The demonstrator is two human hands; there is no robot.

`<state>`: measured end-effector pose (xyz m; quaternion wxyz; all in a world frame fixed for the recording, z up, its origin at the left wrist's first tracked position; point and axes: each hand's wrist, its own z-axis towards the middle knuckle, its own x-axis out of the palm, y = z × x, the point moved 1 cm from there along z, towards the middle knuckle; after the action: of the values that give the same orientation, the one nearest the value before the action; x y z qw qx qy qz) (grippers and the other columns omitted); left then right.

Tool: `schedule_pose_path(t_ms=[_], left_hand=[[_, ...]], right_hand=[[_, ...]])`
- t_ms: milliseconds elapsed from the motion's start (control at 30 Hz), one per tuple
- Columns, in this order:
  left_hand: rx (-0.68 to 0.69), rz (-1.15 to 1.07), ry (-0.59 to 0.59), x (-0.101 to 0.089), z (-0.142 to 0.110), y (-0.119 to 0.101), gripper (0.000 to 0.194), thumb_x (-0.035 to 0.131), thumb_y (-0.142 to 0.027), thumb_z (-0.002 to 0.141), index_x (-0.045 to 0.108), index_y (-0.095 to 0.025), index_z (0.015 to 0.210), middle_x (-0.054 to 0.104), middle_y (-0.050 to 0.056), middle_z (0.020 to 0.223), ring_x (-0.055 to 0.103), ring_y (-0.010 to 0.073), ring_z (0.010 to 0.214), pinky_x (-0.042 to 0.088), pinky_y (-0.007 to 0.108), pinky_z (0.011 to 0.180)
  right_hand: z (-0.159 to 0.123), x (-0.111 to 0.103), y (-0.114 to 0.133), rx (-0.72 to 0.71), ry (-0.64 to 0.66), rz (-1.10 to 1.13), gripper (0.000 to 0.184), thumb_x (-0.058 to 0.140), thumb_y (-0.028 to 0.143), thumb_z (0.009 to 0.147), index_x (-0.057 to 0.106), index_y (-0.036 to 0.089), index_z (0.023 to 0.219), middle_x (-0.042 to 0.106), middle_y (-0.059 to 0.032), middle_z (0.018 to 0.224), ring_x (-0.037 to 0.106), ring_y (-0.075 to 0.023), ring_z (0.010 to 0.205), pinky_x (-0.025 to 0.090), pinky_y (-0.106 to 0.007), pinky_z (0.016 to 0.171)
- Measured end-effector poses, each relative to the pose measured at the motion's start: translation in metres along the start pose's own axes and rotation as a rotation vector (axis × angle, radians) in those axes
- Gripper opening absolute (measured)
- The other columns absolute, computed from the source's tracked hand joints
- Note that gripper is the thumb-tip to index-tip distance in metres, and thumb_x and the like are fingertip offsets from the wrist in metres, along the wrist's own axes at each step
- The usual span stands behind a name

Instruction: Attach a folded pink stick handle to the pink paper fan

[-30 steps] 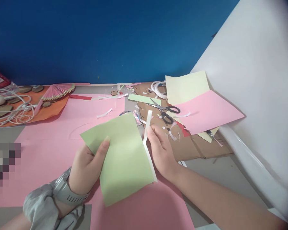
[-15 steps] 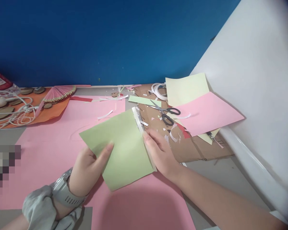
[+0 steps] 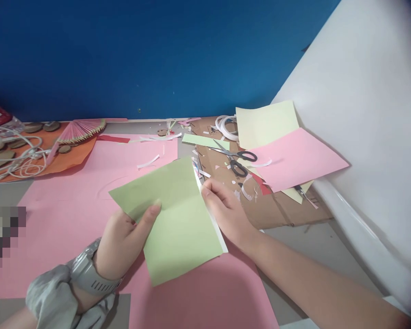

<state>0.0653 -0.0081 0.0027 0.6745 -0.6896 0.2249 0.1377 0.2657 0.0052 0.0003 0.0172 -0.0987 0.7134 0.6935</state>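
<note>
A light green sheet of paper (image 3: 178, 224) is held up over the pink sheet. My left hand (image 3: 128, 240), with a grey watch at the wrist, clamps its left side, thumb on top and fingers hidden underneath. Along the paper's right edge runs a narrow white tape strip (image 3: 219, 235), lying close to the edge. My right hand (image 3: 226, 212) has thumb and forefinger closed on this strip at the upper part of the edge. Whether the paper is also pinched there is hidden.
Black-handled scissors (image 3: 238, 160) lie on cardboard (image 3: 270, 212) among paper scraps, near white tape rolls (image 3: 228, 128). A pink sheet (image 3: 297, 160) leans by the white panel. To the left are a folded paper fan (image 3: 82, 131) and white cables (image 3: 30, 160).
The white strip's upper end stuck out away from the paper; it now follows the right edge. My right hand has shifted slightly left against that edge. The green sheet has tilted a little.
</note>
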Motion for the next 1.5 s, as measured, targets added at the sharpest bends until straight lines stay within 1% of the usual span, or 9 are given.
schedule_pose_path(t_ms=[167, 400, 500, 600, 767, 900, 1033, 1400, 1500], left_hand=[[0.055, 0.049, -0.025, -0.0003, -0.0009, 0.0004, 0.032, 0.049, -0.038, 0.087, 0.062, -0.021, 0.112, 0.065, 0.003, 0.114, 0.058, 0.0249, 0.107, 0.048, 0.028, 0.087], [0.025, 0.035, 0.002, -0.0008, -0.0004, 0.0007, 0.034, 0.050, -0.039, 0.087, 0.062, -0.020, 0.112, 0.066, 0.004, 0.112, 0.060, 0.0260, 0.104, 0.050, 0.030, 0.085], [-0.029, -0.057, 0.008, -0.0011, 0.0002, -0.0007, 0.033, 0.052, -0.040, 0.085, 0.064, -0.020, 0.109, 0.069, 0.004, 0.106, 0.064, 0.0250, 0.096, 0.054, 0.028, 0.077], [-0.124, -0.186, 0.025, -0.0010, 0.0017, -0.0014, 0.036, 0.053, -0.045, 0.083, 0.065, -0.019, 0.105, 0.071, 0.006, 0.099, 0.068, 0.0249, 0.086, 0.057, 0.028, 0.066], [-0.216, -0.326, 0.060, -0.0008, 0.0051, 0.0031, 0.044, 0.055, -0.048, 0.081, 0.061, -0.017, 0.112, 0.071, 0.009, 0.099, 0.069, 0.0255, 0.077, 0.058, 0.030, 0.060], [-0.233, -0.389, 0.060, -0.0009, 0.0058, 0.0070, 0.045, 0.055, -0.047, 0.081, 0.059, -0.016, 0.114, 0.071, 0.010, 0.101, 0.069, 0.0257, 0.077, 0.058, 0.030, 0.061], [-0.248, -0.395, 0.067, -0.0013, 0.0060, 0.0075, 0.046, 0.055, -0.049, 0.080, 0.061, -0.013, 0.109, 0.071, 0.012, 0.098, 0.069, 0.0270, 0.075, 0.058, 0.031, 0.058], [-0.251, -0.380, 0.097, -0.0008, 0.0070, 0.0024, 0.048, 0.054, -0.050, 0.081, 0.061, -0.014, 0.111, 0.071, 0.011, 0.097, 0.069, 0.0261, 0.075, 0.058, 0.030, 0.058], [-0.224, -0.355, 0.092, -0.0011, 0.0070, 0.0018, 0.047, 0.054, -0.050, 0.081, 0.062, -0.014, 0.109, 0.071, 0.011, 0.098, 0.069, 0.0257, 0.076, 0.058, 0.030, 0.058]], right_hand=[[0.0004, 0.0005, -0.0020, 0.022, 0.019, 0.067, 0.029, 0.040, 0.031, 0.091, 0.034, 0.021, 0.065, 0.031, 0.0059, 0.061, 0.028, -0.0096, 0.054, 0.028, -0.023, 0.052], [-0.0001, -0.0007, -0.0010, -0.007, 0.005, 0.053, 0.028, 0.040, 0.032, 0.092, 0.037, 0.021, 0.066, 0.035, 0.0054, 0.065, 0.033, -0.0102, 0.059, 0.031, -0.023, 0.057], [-0.0002, -0.0005, 0.0010, -0.033, 0.015, 0.026, 0.022, 0.041, 0.035, 0.092, 0.045, 0.022, 0.074, 0.042, 0.0051, 0.068, 0.040, -0.0102, 0.062, 0.034, -0.023, 0.058], [-0.0009, -0.0012, 0.0002, -0.133, -0.051, -0.084, 0.016, 0.044, 0.032, 0.092, 0.049, 0.023, 0.080, 0.049, 0.0040, 0.075, 0.046, -0.0103, 0.068, 0.036, -0.023, 0.062], [-0.0026, -0.0020, -0.0041, -0.221, -0.114, -0.157, 0.009, 0.047, 0.029, 0.091, 0.049, 0.024, 0.085, 0.050, 0.0038, 0.076, 0.046, -0.0094, 0.066, 0.038, -0.022, 0.060], [-0.0027, -0.0017, -0.0029, -0.229, -0.068, -0.158, 0.009, 0.047, 0.029, 0.091, 0.049, 0.024, 0.084, 0.050, 0.0030, 0.078, 0.046, -0.0095, 0.067, 0.038, -0.023, 0.061], [-0.0026, -0.0019, -0.0006, -0.225, -0.034, -0.159, 0.011, 0.046, 0.031, 0.091, 0.050, 0.023, 0.084, 0.051, 0.0016, 0.081, 0.047, -0.0111, 0.074, 0.039, -0.024, 0.065], [-0.0011, -0.0013, -0.0007, -0.210, -0.038, -0.046, 0.013, 0.044, 0.031, 0.092, 0.046, 0.023, 0.082, 0.044, 0.0034, 0.076, 0.042, -0.0095, 0.067, 0.036, -0.023, 0.062], [-0.0003, -0.0014, -0.0014, -0.150, -0.025, -0.019, 0.017, 0.041, 0.036, 0.093, 0.046, 0.023, 0.083, 0.043, 0.0035, 0.076, 0.041, -0.0099, 0.066, 0.036, -0.023, 0.061]])
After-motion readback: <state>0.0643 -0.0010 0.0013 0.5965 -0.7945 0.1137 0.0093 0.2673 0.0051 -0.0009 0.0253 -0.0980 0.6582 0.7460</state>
